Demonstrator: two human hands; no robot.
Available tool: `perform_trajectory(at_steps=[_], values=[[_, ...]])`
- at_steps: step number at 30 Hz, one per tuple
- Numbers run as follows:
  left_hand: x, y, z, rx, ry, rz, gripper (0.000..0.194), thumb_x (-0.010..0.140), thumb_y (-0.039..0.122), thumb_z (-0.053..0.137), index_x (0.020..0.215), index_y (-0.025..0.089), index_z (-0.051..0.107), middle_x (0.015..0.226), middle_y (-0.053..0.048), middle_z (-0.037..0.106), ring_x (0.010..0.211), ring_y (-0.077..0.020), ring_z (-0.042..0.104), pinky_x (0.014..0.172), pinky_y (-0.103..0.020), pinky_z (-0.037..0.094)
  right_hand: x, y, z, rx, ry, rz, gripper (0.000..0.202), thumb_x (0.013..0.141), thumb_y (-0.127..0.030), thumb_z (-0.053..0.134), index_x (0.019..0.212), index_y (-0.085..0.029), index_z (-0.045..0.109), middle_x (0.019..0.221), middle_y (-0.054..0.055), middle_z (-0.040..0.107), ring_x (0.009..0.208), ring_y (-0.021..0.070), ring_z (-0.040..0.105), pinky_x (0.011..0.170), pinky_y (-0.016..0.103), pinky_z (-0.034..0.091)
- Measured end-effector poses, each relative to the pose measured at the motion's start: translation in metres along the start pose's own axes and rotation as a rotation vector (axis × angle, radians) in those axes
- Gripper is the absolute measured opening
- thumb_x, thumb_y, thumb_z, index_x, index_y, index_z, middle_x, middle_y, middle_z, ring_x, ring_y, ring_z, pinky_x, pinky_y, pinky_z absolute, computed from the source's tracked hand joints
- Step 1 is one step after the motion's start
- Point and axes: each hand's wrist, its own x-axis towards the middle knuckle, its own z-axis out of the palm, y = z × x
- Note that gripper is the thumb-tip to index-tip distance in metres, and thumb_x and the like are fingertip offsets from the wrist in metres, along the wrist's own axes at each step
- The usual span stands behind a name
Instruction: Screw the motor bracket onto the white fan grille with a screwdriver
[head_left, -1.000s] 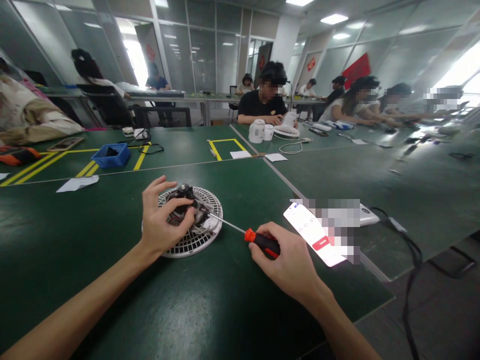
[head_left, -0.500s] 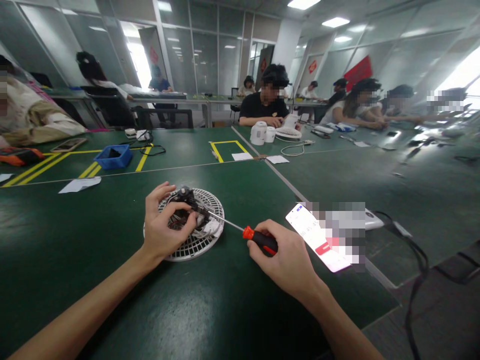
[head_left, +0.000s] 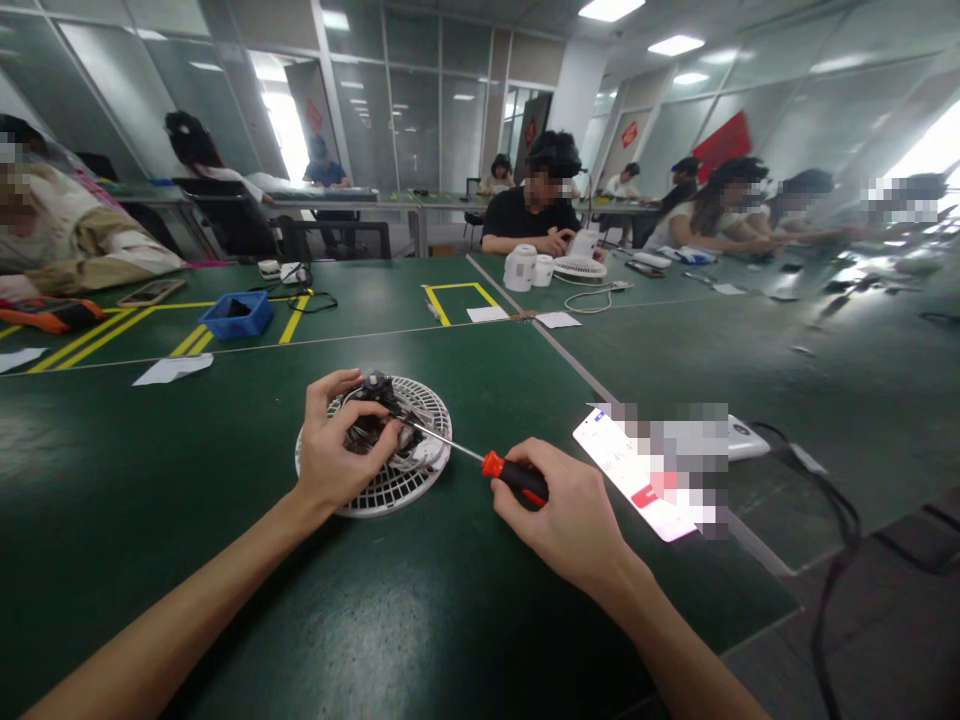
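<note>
A round white fan grille [head_left: 401, 493] lies on the green table in front of me. On it rests a dark motor assembly [head_left: 377, 386] with loose wires about it. My left hand [head_left: 341, 445] is closed around the near side of this assembly, thumb and fingers pinching it; its lower part is hidden behind them. In my right hand [head_left: 574, 515] is a screwdriver [head_left: 517, 477] with a black and orange handle, held almost level. Its thin metal shaft points left, and the tip meets the assembly close to my left fingertips. The exact contact spot is too small to make out.
A lit phone [head_left: 637, 480] lies right of my right hand, beside a white device [head_left: 746, 440] with a dark cable. Farther off are a blue bin [head_left: 237, 316], paper slips and yellow tape lines. Across the table a person [head_left: 534, 210] handles white fan parts [head_left: 520, 268].
The view has shifted slightly, so the background sits a little farther right. The screwdriver and my right hand have moved slightly left, nearer the assembly. Both hands keep their grips.
</note>
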Motion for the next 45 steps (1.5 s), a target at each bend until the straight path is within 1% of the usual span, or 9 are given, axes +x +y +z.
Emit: perform_trajectory(at_steps=[4, 14, 19, 27, 32, 36, 38, 40, 45], values=[[-0.001, -0.001, 0.000, -0.009, -0.003, -0.025, 0.014, 0.079, 0.026, 0.078, 0.088, 0.019, 0.070, 0.133, -0.010, 0.050, 0.122, -0.0309, 0.063, 0.106, -0.054, 0.057, 0.000, -0.001, 0.000, -0.002, 0.004, -0.014, 0.004, 0.087, -0.022, 0.065, 0.090, -0.020, 0.066, 0.087, 0.004, 0.071, 0.077, 0.0188, 0.066, 0.070, 0.030, 0.048], [-0.001, -0.002, 0.002, -0.010, 0.009, 0.007, 0.013, 0.080, 0.025, 0.078, 0.088, 0.018, 0.069, 0.131, -0.011, 0.051, 0.123, -0.0301, 0.062, 0.105, -0.053, 0.057, -0.002, 0.003, 0.004, -0.032, 0.057, -0.087, 0.005, 0.087, -0.021, 0.064, 0.092, -0.019, 0.066, 0.089, 0.005, 0.071, 0.080, 0.0193, 0.066, 0.072, 0.031, 0.048], [-0.001, -0.002, 0.003, -0.010, 0.013, 0.009, 0.014, 0.080, 0.025, 0.077, 0.089, 0.018, 0.070, 0.130, -0.011, 0.052, 0.124, -0.0296, 0.061, 0.106, -0.052, 0.057, -0.002, 0.003, 0.005, -0.041, 0.051, -0.096, 0.006, 0.088, -0.022, 0.064, 0.093, -0.019, 0.066, 0.090, 0.005, 0.072, 0.081, 0.0194, 0.067, 0.072, 0.031, 0.049], [-0.001, -0.002, 0.001, 0.030, 0.006, 0.010, 0.014, 0.081, 0.027, 0.077, 0.089, 0.019, 0.069, 0.127, -0.010, 0.057, 0.120, -0.0268, 0.061, 0.104, -0.050, 0.057, 0.000, 0.002, 0.005, -0.061, 0.057, -0.099, 0.007, 0.089, -0.023, 0.064, 0.095, -0.020, 0.066, 0.092, 0.006, 0.073, 0.082, 0.0207, 0.069, 0.074, 0.032, 0.050], [-0.002, -0.002, 0.001, 0.054, 0.007, 0.038, 0.015, 0.081, 0.027, 0.078, 0.090, 0.019, 0.069, 0.125, -0.011, 0.060, 0.118, -0.0271, 0.062, 0.101, -0.049, 0.057, 0.006, 0.002, -0.004, -0.072, 0.030, -0.107, 0.008, 0.089, -0.024, 0.066, 0.096, -0.020, 0.067, 0.092, 0.005, 0.073, 0.081, 0.0204, 0.068, 0.073, 0.031, 0.049], [-0.002, -0.002, 0.001, 0.060, 0.011, 0.042, 0.014, 0.082, 0.026, 0.077, 0.090, 0.019, 0.069, 0.126, -0.011, 0.060, 0.119, -0.0272, 0.062, 0.102, -0.049, 0.056, 0.013, 0.001, -0.013, -0.052, 0.022, -0.136, 0.019, 0.083, -0.018, 0.072, 0.101, -0.022, 0.066, 0.100, 0.004, 0.071, 0.087, 0.0204, 0.068, 0.078, 0.032, 0.050], [-0.002, -0.001, 0.001, 0.057, 0.017, 0.046, 0.014, 0.082, 0.026, 0.077, 0.090, 0.019, 0.068, 0.126, -0.011, 0.060, 0.118, -0.0272, 0.062, 0.102, -0.048, 0.056, 0.016, 0.000, -0.017, -0.067, 0.012, -0.136, 0.020, 0.080, -0.015, 0.074, 0.097, -0.022, 0.064, 0.103, 0.004, 0.069, 0.087, 0.0200, 0.067, 0.077, 0.031, 0.049], [-0.003, -0.002, 0.002, 0.053, 0.018, 0.041, 0.014, 0.082, 0.027, 0.077, 0.090, 0.019, 0.068, 0.126, -0.011, 0.060, 0.119, -0.0273, 0.062, 0.102, -0.049, 0.056, 0.019, -0.002, -0.021, -0.082, -0.011, -0.132, 0.018, 0.079, -0.014, 0.075, 0.091, -0.022, 0.063, 0.099, 0.003, 0.068, 0.083, 0.0190, 0.066, 0.073, 0.030, 0.048], [-0.003, -0.001, 0.002, 0.054, 0.016, 0.020, 0.014, 0.081, 0.027, 0.077, 0.090, 0.019, 0.069, 0.128, -0.011, 0.061, 0.121, -0.0279, 0.062, 0.103, -0.050, 0.055, 0.024, -0.007, -0.030, -0.035, -0.075, -0.067, 0.012, 0.083, -0.025, 0.076, 0.091, -0.022, 0.068, 0.090, 0.003, 0.072, 0.079, 0.0197, 0.067, 0.070, 0.031, 0.046]])
